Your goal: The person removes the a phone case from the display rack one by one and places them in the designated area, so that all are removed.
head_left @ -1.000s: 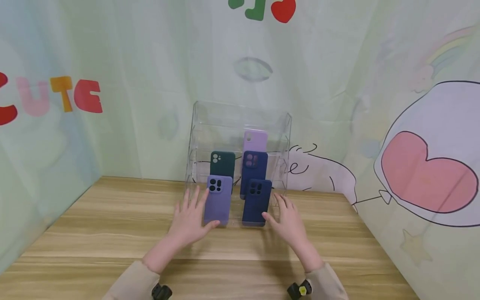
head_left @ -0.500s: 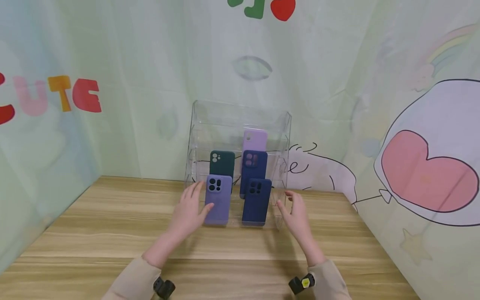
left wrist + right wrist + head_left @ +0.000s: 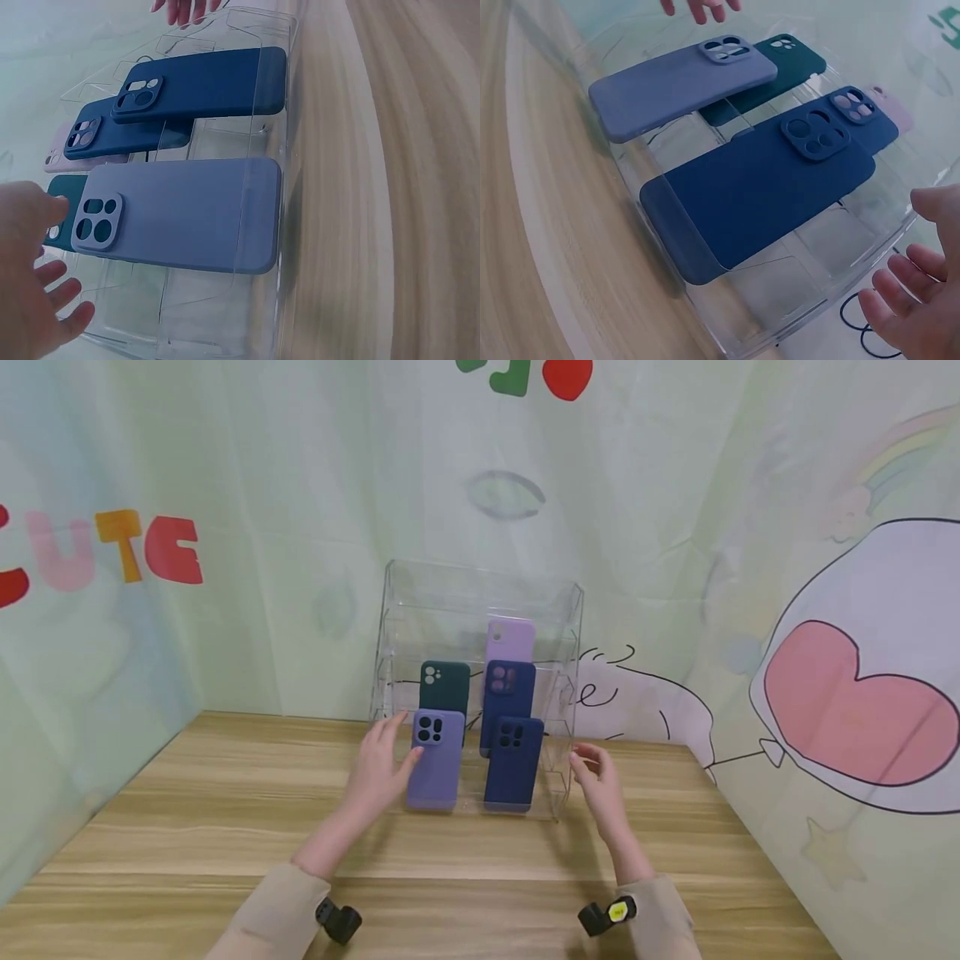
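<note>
A clear tiered acrylic stand [image 3: 480,589] holds several phone cases. In front lean a lavender phone case [image 3: 437,772] on the left and a dark blue phone case [image 3: 512,777] on the right. Behind them stand a dark green phone case [image 3: 444,689], another blue phone case [image 3: 508,702] and a pink-lilac phone case [image 3: 510,642] higher up. My left hand [image 3: 377,772] is beside the stand's left side, thumb close to the lavender case's camera cutout, fingers loose. On the other side my right hand [image 3: 602,789] hovers by the stand's right wall, fingers loosely bent, holding nothing.
The stand rests on a wood-grain table [image 3: 480,860] near its back edge. A printed curtain [image 3: 300,568] hangs behind and along both sides. Small black wrist cameras [image 3: 339,921] sit on both forearms.
My right hand has moved right, away from the dark blue case, and its fingers have bent more. The left hand's thumb has risen along the lavender case, its fingers drawing together. The cases have stayed put.
</note>
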Available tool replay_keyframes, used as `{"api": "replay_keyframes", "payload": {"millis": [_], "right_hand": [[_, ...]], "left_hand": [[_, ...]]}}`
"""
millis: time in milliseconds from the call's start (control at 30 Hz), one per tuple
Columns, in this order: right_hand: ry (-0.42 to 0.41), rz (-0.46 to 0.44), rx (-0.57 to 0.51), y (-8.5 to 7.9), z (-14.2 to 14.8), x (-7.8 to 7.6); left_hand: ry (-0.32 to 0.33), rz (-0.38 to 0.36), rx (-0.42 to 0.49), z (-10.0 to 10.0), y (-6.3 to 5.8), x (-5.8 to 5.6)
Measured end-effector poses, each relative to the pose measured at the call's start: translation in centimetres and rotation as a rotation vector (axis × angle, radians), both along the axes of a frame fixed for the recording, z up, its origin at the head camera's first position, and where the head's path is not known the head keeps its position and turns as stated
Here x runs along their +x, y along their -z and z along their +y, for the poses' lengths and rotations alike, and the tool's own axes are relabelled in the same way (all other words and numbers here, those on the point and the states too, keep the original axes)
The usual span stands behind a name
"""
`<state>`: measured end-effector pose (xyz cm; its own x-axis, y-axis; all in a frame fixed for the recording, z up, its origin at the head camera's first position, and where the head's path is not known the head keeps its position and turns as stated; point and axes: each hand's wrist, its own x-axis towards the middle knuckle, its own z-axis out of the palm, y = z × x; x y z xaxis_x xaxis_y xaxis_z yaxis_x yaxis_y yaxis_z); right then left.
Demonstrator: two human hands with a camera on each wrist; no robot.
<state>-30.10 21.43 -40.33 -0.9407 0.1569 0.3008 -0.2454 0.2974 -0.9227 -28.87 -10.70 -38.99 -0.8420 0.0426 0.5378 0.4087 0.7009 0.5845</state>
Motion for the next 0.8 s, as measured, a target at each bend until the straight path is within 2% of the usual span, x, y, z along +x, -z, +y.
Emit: {"api": "replay_keyframes", "payload": {"millis": [167,367,600,800], "right_hand": [[-0.042,-0.041,-0.213,0.3,0.2,-0.4],[-0.122,-0.080,-0.482,0.9,0.5,-0.8],[-0.150,-0.142,-0.657,1.7,0.9,-1.6],[-0.206,-0.151,-0.745,2.5,1.3,-1.9]], "left_hand": [[0.010,0.044,0.091,0.1,0.1,-0.7],[0.006,0.041,0.162,0.3,0.3,-1.5],[0.018,0.026,0.234,0.8,0.0,-2.0],[0.018,-0.022,0.234,1.0,-0.2,-2.4]]}}
